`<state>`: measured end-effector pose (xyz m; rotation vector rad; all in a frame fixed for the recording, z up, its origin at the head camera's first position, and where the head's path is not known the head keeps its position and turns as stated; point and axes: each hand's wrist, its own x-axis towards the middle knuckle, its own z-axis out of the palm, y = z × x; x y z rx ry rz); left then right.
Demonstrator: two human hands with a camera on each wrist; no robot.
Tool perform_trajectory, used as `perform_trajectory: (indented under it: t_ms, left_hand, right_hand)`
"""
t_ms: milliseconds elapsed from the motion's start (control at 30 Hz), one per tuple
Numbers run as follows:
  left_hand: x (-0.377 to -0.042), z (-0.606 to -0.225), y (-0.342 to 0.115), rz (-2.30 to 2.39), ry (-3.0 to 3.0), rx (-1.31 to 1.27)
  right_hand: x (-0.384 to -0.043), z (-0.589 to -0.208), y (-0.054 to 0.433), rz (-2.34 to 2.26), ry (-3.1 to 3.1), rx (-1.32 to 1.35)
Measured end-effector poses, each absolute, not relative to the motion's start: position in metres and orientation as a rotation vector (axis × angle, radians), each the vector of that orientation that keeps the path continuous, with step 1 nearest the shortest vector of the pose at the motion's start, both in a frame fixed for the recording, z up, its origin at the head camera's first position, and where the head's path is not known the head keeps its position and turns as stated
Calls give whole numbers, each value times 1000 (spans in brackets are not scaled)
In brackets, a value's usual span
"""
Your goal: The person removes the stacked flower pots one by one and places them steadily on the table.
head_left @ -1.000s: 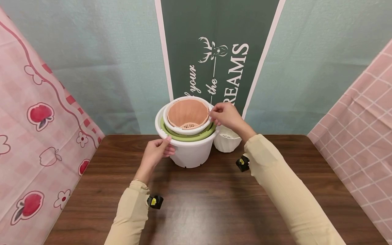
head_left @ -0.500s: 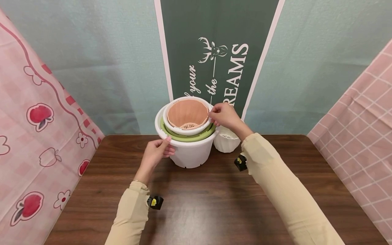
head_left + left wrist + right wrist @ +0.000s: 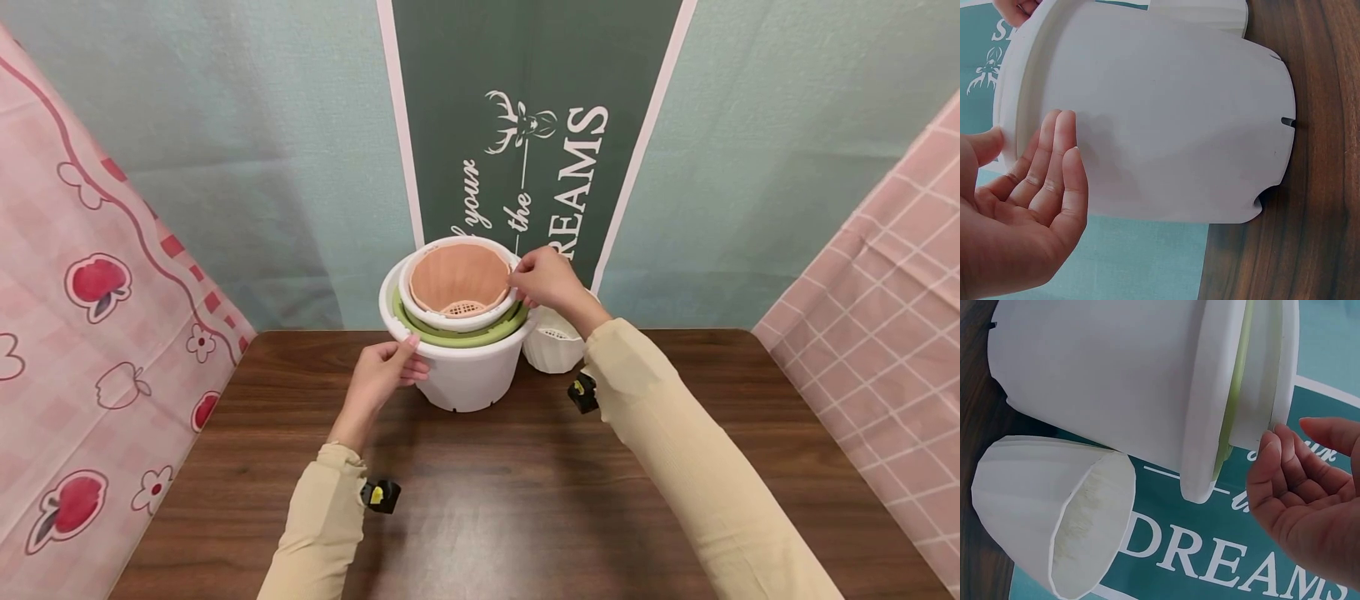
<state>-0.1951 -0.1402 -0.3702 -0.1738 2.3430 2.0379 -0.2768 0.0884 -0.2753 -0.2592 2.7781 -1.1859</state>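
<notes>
peach pot [image 3: 459, 275], nested in small white pot [image 3: 1261, 381], green pot [image 3: 461, 338] and large white pot [image 3: 468, 377], upright on brown surface [image 3: 480, 508]. right hand [image 3: 553, 279]: fingertips drawn close, pinching small white pot's rim. left hand [image 3: 381, 372]: half spread, holding large white pot's rim. faceted white pot [image 3: 552, 352]: just beside. deer-print cloth [image 3: 540, 50]: behind.

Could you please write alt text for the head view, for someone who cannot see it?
A person's left hand holds the rim of a large white pot on a wooden table; the right hand touches a smaller white pot nested inside. A green pot sits between those pots, a peach pot innermost, and a faceted white pot stands alongside.
</notes>
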Motion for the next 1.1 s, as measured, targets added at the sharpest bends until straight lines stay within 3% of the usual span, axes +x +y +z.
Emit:
perform_trajectory:
  t_ms: [1100]
  left_hand:
    - [-194,-368,-140,2027,2342,-183]
  right_hand:
    - [-277,-274,85,-1154,2807,-244]
